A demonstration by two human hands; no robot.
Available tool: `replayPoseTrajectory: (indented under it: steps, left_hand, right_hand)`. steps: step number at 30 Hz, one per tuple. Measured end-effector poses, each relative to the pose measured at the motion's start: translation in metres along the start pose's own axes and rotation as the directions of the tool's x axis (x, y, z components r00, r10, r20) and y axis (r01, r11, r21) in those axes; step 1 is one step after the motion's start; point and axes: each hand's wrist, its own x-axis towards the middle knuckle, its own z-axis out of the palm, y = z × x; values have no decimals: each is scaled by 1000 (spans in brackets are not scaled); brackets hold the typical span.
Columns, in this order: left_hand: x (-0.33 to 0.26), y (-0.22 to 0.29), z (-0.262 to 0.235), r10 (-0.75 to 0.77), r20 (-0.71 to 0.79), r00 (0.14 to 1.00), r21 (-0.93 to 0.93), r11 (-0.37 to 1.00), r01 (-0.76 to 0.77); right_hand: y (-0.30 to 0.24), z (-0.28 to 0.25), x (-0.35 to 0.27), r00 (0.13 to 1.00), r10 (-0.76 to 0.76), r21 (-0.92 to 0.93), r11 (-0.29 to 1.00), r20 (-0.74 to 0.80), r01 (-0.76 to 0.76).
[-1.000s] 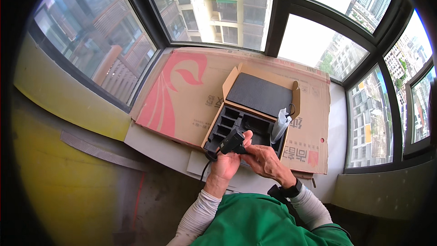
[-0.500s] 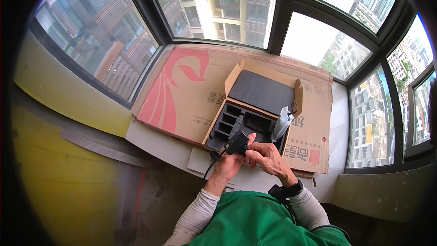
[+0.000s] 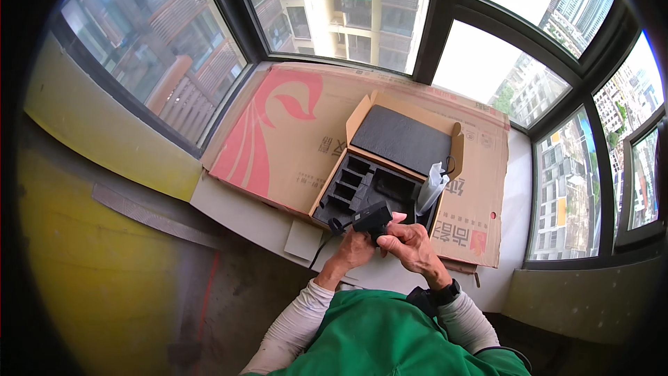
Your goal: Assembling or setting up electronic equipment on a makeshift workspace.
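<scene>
Both hands hold a small black box-shaped device (image 3: 373,216) over the near edge of an open cardboard box (image 3: 325,192). My left hand (image 3: 354,249) is closed around its lower left side. The fingers of my right hand (image 3: 410,246) pinch at its lower right side, and the part between the hands is mostly hidden. A black cable (image 3: 321,246) hangs from the device's left. Inside the box lies a black foam insert (image 3: 358,200) with several cut-out slots. A translucent plastic bag (image 3: 432,191) with a black cord stands at the insert's right end.
The box's raised lid holds a dark foam pad (image 3: 401,134). Beneath it all is a large flat printed carton (image 3: 278,146) on a pale window ledge (image 3: 229,203). Dark window frames (image 3: 438,21) enclose the ledge. A small white piece (image 3: 303,239) lies by the carton's near edge.
The device has shifted slightly to the right and turned to lie more level, the hands moving with it. Both hands stay closed on it. The whole view has shifted a little.
</scene>
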Motion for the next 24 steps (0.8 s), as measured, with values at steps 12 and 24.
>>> replayPoseTrajectory:
  steps: [12, 24]
  left_hand:
    - [16, 26, -8, 127, -67, 990, -771, 623, -132]
    - [13, 9, -14, 169, 184, 968, -183, 974, -135]
  right_hand:
    - [-30, 8, 0, 997, 14, -43, 999, 76, -11]
    - [-31, 6, -1, 997, -26, -123, 992, 72, 34]
